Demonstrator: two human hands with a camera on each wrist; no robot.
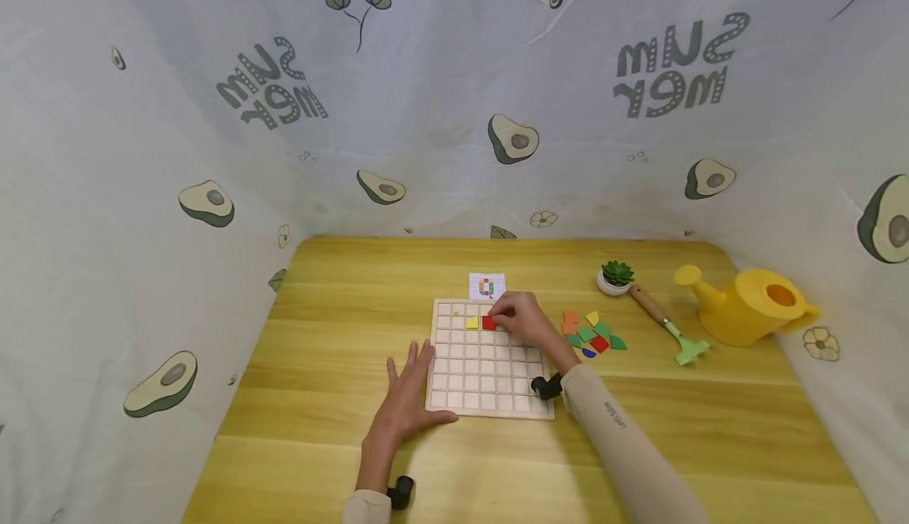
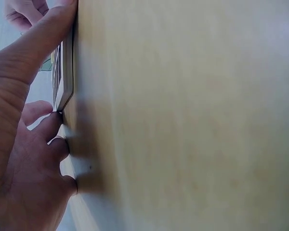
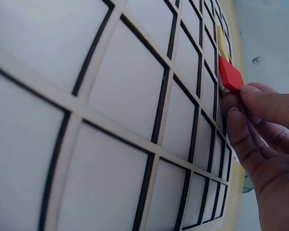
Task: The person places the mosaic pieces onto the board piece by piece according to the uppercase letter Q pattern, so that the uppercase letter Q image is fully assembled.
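Observation:
My right hand (image 1: pixel 524 320) pinches a red square tile (image 3: pixel 230 75) between thumb and fingertips, over the upper part of a wooden grid board (image 1: pixel 472 382). In the right wrist view the tile is tilted above a cell. A yellow tile (image 1: pixel 472 323) lies in the grid just left of it. My left hand (image 1: pixel 403 404) rests at the board's lower left corner, thumb along the near edge and fingers spread by the left side. Behind the board lies a small card (image 1: pixel 486 286) printed with a coloured Q-like pattern.
Right of the board lie loose tiles, among them an orange tile (image 1: pixel 570 317), a red tile (image 1: pixel 600 343) and a green tile (image 1: pixel 618 342). Farther right are a potted succulent (image 1: pixel 616 275), a small garden rake (image 1: pixel 660 315) and a yellow watering can (image 1: pixel 746 311). A printed curtain (image 1: pixel 440 98) surrounds the table.

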